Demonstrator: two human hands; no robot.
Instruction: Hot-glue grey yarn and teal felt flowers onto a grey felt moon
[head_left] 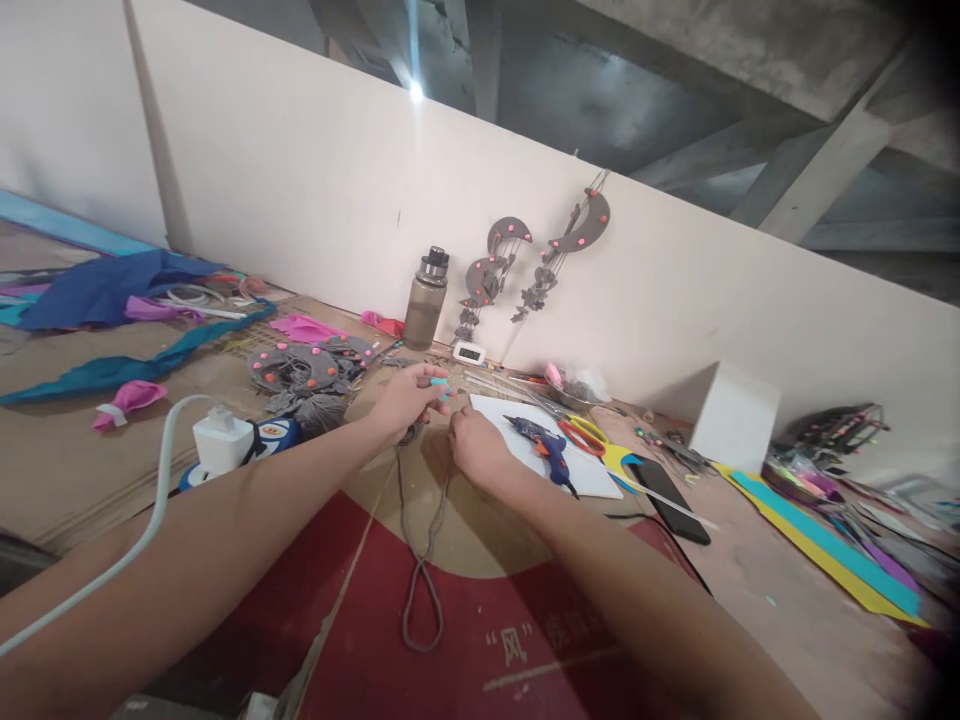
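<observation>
My left hand (409,402) is closed, thumb and fingers pinched around a small turquoise piece (441,386) above the cardboard. Just to its right, my right hand (474,445) is closed with its fingertips low on the cardboard; what it grips, if anything, is hidden. Between the hands and below them, a grey cord (422,560) runs down the cardboard and ends in a loop. Some grey material lies beneath my left hand, partly covered.
A blue glue gun (541,446) rests on a white board (600,484), beside scissors (583,436). Farther right lies a black phone (669,500). A bottle (425,303) stands by the wall. Grey decorated pieces (304,370) and a white plug (223,440) are at left.
</observation>
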